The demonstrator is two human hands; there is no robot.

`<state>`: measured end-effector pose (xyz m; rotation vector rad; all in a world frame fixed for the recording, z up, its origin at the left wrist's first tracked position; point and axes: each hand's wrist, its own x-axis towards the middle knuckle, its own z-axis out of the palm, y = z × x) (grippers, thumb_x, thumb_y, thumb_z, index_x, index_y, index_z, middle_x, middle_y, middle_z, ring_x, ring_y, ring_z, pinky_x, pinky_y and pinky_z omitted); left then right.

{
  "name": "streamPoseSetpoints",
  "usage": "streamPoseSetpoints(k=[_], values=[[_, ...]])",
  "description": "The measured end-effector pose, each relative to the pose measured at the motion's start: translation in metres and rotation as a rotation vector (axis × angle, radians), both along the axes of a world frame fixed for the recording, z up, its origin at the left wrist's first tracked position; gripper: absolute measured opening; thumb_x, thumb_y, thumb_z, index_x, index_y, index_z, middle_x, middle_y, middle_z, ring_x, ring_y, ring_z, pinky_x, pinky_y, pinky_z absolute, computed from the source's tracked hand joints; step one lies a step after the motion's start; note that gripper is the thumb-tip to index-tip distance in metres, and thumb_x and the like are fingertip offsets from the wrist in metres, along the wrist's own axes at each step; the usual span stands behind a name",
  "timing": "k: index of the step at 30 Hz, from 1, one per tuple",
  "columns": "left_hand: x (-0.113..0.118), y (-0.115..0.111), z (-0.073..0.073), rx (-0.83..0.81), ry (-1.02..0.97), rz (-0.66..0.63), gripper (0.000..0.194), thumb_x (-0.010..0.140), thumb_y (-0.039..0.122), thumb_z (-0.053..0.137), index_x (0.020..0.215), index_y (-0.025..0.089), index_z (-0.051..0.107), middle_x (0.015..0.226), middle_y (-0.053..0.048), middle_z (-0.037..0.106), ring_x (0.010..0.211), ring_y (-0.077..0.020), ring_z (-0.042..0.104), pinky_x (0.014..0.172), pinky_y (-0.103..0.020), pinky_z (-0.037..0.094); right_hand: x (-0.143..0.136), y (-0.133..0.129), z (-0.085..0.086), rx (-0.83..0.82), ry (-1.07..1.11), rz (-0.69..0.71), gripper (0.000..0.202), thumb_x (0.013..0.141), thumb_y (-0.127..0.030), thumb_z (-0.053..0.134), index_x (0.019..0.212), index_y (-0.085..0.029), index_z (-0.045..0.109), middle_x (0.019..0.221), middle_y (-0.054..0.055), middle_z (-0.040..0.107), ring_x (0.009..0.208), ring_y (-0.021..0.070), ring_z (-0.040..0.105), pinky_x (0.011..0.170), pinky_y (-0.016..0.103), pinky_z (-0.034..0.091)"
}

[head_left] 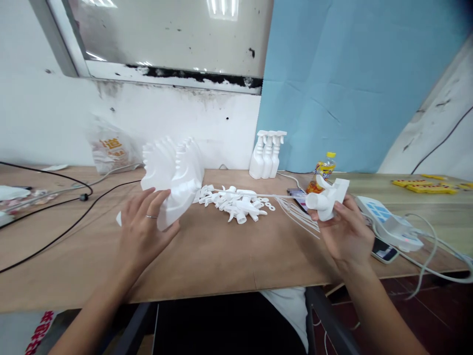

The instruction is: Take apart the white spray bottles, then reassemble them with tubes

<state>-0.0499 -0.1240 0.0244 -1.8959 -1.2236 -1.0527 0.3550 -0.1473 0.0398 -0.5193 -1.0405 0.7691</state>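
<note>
My left hand (pixel 142 222) is closed around a white plastic spray bottle (pixel 180 199) without a head, tilted so its neck points up and to the right. Behind it stand several more white bottles (pixel 158 160) of the same kind. On the right, my right hand (pixel 345 231) grips a white trigger spray head (pixel 327 199) between thumb and fingers, above the table. Between the hands lies a heap of loose white spray head parts (pixel 244 207), with small rings and thin dip tubes (pixel 299 217) to its right.
Three assembled spray bottles (pixel 265 155) stand against the wall. A drink bottle with a yellow cap (pixel 325 170), a power strip (pixel 388 222) and a phone (pixel 384 250) are on the right. Black cables (pixel 74 197) cross the left side, near a plastic bag (pixel 111 148).
</note>
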Motion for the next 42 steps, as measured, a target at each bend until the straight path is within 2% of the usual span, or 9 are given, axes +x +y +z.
streamPoseSetpoints(k=[7,13,19,25,27,29,32,37,42], values=[[0.009,-0.007,-0.001,-0.009,0.079,-0.119,0.071,0.083,0.016,0.07,0.147,0.028,0.04,0.134,-0.011,0.063,0.136,-0.0352,0.05,0.117,-0.059,0.031,-0.002,0.002,-0.005,-0.052,-0.06,-0.006,0.012,0.084,-0.03,0.07,0.095,-0.023,0.067,0.089,0.002,0.066,0.068,0.0157,0.061,0.061,0.029,0.05],[0.041,-0.027,-0.003,-0.166,0.204,-0.312,0.075,0.082,0.014,0.067,0.15,0.026,0.04,0.139,-0.011,0.06,0.136,-0.0341,0.047,0.119,-0.06,0.026,-0.023,-0.003,-0.016,-0.188,-0.225,0.068,0.019,0.086,-0.032,0.072,0.1,-0.023,0.064,0.088,0.002,0.07,0.067,0.0177,0.068,0.068,0.031,0.052],[0.064,-0.025,-0.017,-0.253,0.241,-0.409,0.076,0.081,0.016,0.067,0.152,0.024,0.041,0.141,-0.01,0.059,0.133,-0.0336,0.047,0.117,-0.059,0.027,-0.055,0.0,-0.041,-0.219,-0.459,0.261,0.031,0.096,-0.042,0.062,0.119,-0.024,0.053,0.112,0.009,0.072,0.097,0.0255,0.073,0.089,0.038,0.053],[0.061,-0.021,-0.028,-0.295,0.271,-0.395,0.076,0.081,0.016,0.067,0.152,0.027,0.043,0.142,-0.009,0.059,0.13,-0.0324,0.05,0.117,-0.06,0.026,-0.064,0.003,-0.055,-0.166,-0.599,0.271,0.05,0.093,-0.039,0.066,0.134,-0.026,0.042,0.143,0.012,0.055,0.132,0.0246,0.055,0.108,0.038,0.047],[0.062,-0.021,-0.029,-0.288,0.269,-0.398,0.076,0.081,0.016,0.066,0.152,0.027,0.043,0.142,-0.008,0.059,0.13,-0.032,0.05,0.117,-0.059,0.026,-0.065,0.002,-0.058,-0.162,-0.618,0.229,0.05,0.092,-0.039,0.067,0.133,-0.025,0.041,0.137,0.012,0.059,0.125,0.023,0.06,0.106,0.037,0.048],[0.063,-0.021,-0.031,-0.276,0.268,-0.415,0.074,0.082,0.017,0.066,0.152,0.027,0.043,0.141,-0.008,0.06,0.129,-0.0312,0.051,0.117,-0.059,0.026,-0.066,0.001,-0.059,-0.213,-0.64,0.217,0.049,0.094,-0.042,0.064,0.133,-0.024,0.039,0.108,0.008,0.07,0.098,0.021,0.07,0.095,0.036,0.054],[0.064,-0.021,-0.032,-0.271,0.278,-0.436,0.071,0.084,0.017,0.065,0.151,0.027,0.044,0.14,-0.008,0.061,0.128,-0.0302,0.052,0.117,-0.059,0.024,-0.065,0.001,-0.06,-0.302,-0.691,0.211,0.05,0.098,-0.047,0.057,0.135,-0.022,0.036,0.069,-0.003,0.064,0.066,0.0194,0.066,0.077,0.035,0.056],[0.064,-0.021,-0.033,-0.266,0.268,-0.438,0.069,0.085,0.019,0.065,0.151,0.026,0.045,0.14,-0.008,0.061,0.128,-0.0304,0.052,0.118,-0.059,0.024,-0.062,0.002,-0.063,-0.212,-0.742,0.085,0.056,0.087,-0.043,0.073,0.131,-0.023,0.044,0.119,0.01,0.066,0.116,0.0257,0.063,0.1,0.04,0.05],[0.065,-0.023,-0.03,-0.275,0.278,-0.449,0.071,0.084,0.016,0.063,0.151,0.026,0.044,0.14,-0.009,0.06,0.128,-0.0306,0.051,0.117,-0.06,0.024,-0.064,0.001,-0.063,-0.254,-0.711,0.082,0.059,0.083,-0.04,0.077,0.13,-0.024,0.044,0.122,0.01,0.065,0.115,0.0267,0.064,0.098,0.04,0.052]])
